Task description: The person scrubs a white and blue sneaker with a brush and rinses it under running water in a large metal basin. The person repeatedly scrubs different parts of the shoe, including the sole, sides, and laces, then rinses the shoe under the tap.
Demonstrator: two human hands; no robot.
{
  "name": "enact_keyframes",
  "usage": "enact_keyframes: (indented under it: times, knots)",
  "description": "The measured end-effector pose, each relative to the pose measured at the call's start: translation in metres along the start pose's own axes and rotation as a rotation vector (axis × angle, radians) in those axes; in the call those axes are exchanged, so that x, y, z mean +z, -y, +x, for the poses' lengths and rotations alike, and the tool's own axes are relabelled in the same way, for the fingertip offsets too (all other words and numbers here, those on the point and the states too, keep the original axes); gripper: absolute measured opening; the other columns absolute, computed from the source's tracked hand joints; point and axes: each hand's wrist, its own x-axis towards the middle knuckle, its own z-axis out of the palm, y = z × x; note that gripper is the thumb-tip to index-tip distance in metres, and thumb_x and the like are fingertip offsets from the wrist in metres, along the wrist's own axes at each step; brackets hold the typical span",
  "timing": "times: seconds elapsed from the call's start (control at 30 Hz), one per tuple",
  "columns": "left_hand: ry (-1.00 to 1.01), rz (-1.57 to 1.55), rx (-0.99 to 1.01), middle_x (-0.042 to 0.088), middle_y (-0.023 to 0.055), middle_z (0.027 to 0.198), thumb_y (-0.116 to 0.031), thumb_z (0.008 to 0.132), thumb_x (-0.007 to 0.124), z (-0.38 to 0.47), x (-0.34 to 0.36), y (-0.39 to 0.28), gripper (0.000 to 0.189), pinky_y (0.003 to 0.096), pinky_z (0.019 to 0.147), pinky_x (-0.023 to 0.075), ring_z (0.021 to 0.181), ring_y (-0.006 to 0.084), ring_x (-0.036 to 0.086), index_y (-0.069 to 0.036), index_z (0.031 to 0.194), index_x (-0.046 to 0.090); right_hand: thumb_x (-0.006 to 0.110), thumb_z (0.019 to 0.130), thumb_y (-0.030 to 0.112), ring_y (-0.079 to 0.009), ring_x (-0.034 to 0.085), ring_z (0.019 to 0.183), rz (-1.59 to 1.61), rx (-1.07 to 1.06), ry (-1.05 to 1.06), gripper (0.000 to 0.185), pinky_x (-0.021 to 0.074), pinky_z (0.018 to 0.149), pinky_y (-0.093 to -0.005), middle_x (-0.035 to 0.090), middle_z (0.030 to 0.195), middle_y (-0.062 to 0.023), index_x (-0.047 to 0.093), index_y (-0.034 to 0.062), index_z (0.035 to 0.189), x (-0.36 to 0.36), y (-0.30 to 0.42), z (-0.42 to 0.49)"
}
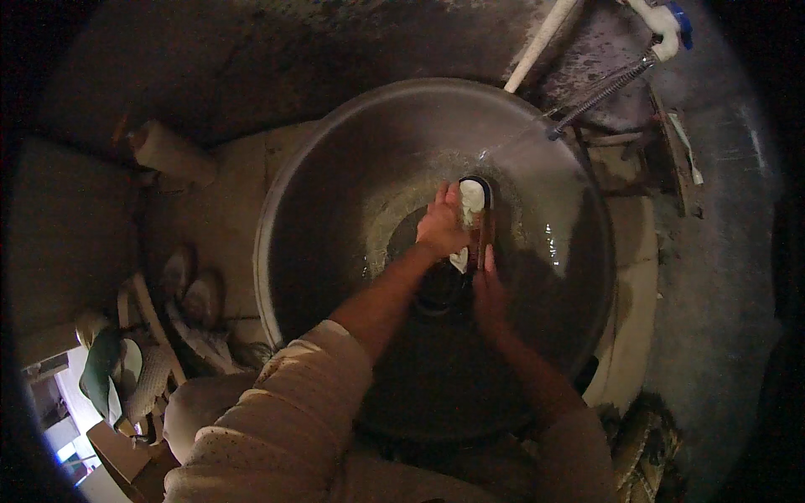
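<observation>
Before me is a large round metal basin (277, 314) with some water in its middle. Over the basin, an elongated dark-rimmed object (486, 232) with a brown side and pale parts (471, 200) lies between my hands; its exact kind is hard to make out. My left hand (440, 223) lies across its left side, fingers pointing away from me, and covers much of it. My right hand (489, 292) is against its near right edge, fingers extended along it, somewhat blurred. Below my left hand shows a dark round shape (437, 298), partly in shadow.
From a white pipe fitting with a blue tap handle (682, 25), a ribbed flexible hose (600, 91) reaches over the basin's rim; thin streams of water fall inside. A straight white pipe (541, 44) meets the far rim. Left are a pale cylinder (170, 154) and cluttered items (144, 371).
</observation>
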Motion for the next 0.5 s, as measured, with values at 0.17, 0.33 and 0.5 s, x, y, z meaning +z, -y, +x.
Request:
enact_keyframes:
  times: [0.17,0.33,0.5]
  knots:
    - [0.084,-0.114,0.012,0.020,0.0178,0.150,-0.036,0.069,0.071,0.001,-0.014,0.003,0.098,0.0421,0.103,0.0372,0.133,0.0362,0.033,-0.008,0.145,0.018,0.040,0.096,0.033,-0.0420,0.062,0.086,-0.158,-0.264,-0.049,0.052,0.0485,0.073,-0.0460,0.062,0.102,-0.0267,0.029,0.0172,0.145,-0.020,0.059,0.060]
    - [0.050,0.032,0.118,0.021,0.0181,0.150,-0.033,0.075,0.067,-0.001,-0.009,-0.002,0.088,0.0381,0.107,0.0333,0.136,0.0335,0.027,-0.007,0.145,0.020,0.046,0.093,0.028,-0.0434,0.060,0.085,-0.394,0.158,0.083,0.049,0.0479,0.071,-0.0484,0.062,0.095,-0.0256,0.036,0.0228,0.141,-0.027,0.081,0.122]
    - [0.027,-0.148,0.069,0.022,0.0174,0.150,-0.031,0.075,0.066,0.004,0.000,0.009,0.089,0.0408,0.107,0.0325,0.135,0.0356,0.028,-0.008,0.146,0.017,0.048,0.092,0.021,-0.0430,0.060,0.081,-0.202,-0.514,-0.111,0.050,0.0480,0.071,-0.0472,0.060,0.099,-0.0262,0.037,0.0120,0.140,-0.022,0.058,0.036]
